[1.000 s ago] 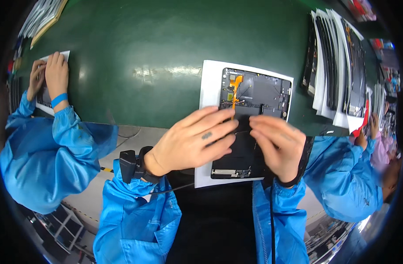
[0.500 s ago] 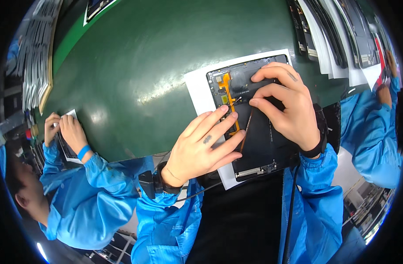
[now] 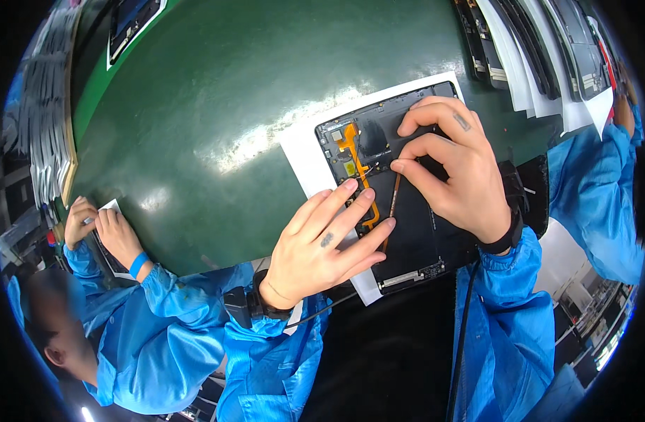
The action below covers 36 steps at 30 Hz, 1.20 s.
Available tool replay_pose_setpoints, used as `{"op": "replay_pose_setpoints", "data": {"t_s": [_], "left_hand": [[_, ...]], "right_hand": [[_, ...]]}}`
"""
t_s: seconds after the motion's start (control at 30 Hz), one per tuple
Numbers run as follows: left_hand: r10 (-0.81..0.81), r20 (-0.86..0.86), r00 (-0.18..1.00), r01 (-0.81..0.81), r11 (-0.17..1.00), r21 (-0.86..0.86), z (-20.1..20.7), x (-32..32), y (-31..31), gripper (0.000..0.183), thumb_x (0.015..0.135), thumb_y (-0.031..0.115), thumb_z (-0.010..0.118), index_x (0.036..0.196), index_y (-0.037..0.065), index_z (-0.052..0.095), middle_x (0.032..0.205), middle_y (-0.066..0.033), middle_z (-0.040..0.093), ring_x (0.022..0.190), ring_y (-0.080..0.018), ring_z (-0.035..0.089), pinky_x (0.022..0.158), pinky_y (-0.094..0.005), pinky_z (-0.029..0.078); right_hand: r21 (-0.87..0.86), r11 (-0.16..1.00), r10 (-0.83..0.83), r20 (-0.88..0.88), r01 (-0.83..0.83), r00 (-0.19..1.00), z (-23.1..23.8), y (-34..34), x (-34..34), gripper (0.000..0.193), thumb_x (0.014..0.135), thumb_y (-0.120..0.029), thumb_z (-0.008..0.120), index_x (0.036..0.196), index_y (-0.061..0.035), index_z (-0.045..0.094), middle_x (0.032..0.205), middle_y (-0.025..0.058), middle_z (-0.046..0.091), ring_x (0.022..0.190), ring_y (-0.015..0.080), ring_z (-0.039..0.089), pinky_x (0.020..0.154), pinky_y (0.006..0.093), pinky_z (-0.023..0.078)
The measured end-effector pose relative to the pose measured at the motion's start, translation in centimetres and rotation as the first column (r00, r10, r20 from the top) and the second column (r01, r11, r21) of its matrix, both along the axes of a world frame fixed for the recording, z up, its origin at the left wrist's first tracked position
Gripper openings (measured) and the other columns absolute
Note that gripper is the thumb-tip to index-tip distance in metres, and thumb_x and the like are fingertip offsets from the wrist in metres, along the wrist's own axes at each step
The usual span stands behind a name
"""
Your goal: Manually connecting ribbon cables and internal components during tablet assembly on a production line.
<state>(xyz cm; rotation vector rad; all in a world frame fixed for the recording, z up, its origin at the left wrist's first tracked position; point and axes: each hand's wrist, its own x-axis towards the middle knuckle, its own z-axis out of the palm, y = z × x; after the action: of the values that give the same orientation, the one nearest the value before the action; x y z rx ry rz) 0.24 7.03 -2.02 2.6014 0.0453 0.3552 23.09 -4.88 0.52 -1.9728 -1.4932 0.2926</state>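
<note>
An opened black tablet casing lies on a white sheet, with an orange flex cable along its left side. My left hand rests over the casing's left edge, fingers stretched and apart, fingertips by the flex cable. Above the middle of the casing, my right hand pinches thumb and index finger together, its other fingers curled. What lies in that pinch is too small to name. A thin brown strip runs down from just below these fingertips toward my left hand.
Stacked tablet casings with white sheets between them stand at the far right, grey stacked sheets at the far left. Another device lies at the back left. A co-worker in blue handles a device on my left; another blue sleeve is at right.
The whole view has shifted slightly, so the casing appears a little further left. Both hands keep nearly the same pose over it. No grasp or release shows.
</note>
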Motion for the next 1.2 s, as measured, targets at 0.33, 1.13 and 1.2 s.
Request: {"op": "replay_pose_setpoints", "data": {"t_s": [0.33, 1.13, 1.2], "left_hand": [[0.007, -0.009, 1.000, -0.007, 0.999, 0.032, 0.2, 0.1, 0.0, 0.044, 0.082, 0.046, 0.083, 0.121, 0.027, 0.083, 0.140, -0.0113, 0.064, 0.131, -0.0364, 0.062, 0.102, -0.0485, 0.057], [0.101, -0.129, 0.986, -0.098, 0.995, 0.025, 0.2, 1.1, -0.9, 0.055, 0.082, 0.049, 0.080, 0.132, 0.027, 0.078, 0.141, -0.0150, 0.054, 0.122, -0.0341, 0.060, 0.103, -0.0457, 0.048], [0.143, -0.055, 0.988, -0.136, 0.983, 0.120, 0.2, 1.3, -0.9, 0.053, 0.082, 0.048, 0.080, 0.131, 0.029, 0.078, 0.146, -0.0181, 0.053, 0.125, -0.0364, 0.059, 0.105, -0.0475, 0.047]], "right_hand": [[0.017, 1.000, 0.013, 0.032, -0.014, 0.999, -0.1, 0.2, -0.1, 0.016, 0.078, -0.007, 0.085, 0.084, -0.0062, 0.071, 0.112, 0.0032, 0.068, 0.121, 0.0304, 0.063, 0.094, 0.0432, 0.047], [0.017, 1.000, 0.004, 0.029, -0.004, 1.000, -0.1, 0.4, -0.2, 0.017, 0.077, -0.007, 0.085, 0.086, -0.0058, 0.071, 0.110, 0.0034, 0.068, 0.118, 0.0302, 0.063, 0.091, 0.0431, 0.047], [0.017, 1.000, -0.006, 0.025, 0.006, 1.000, 0.0, 0.4, -0.1, 0.017, 0.077, -0.006, 0.085, 0.086, -0.0059, 0.071, 0.110, 0.0034, 0.068, 0.118, 0.0302, 0.063, 0.090, 0.0433, 0.047]]}}
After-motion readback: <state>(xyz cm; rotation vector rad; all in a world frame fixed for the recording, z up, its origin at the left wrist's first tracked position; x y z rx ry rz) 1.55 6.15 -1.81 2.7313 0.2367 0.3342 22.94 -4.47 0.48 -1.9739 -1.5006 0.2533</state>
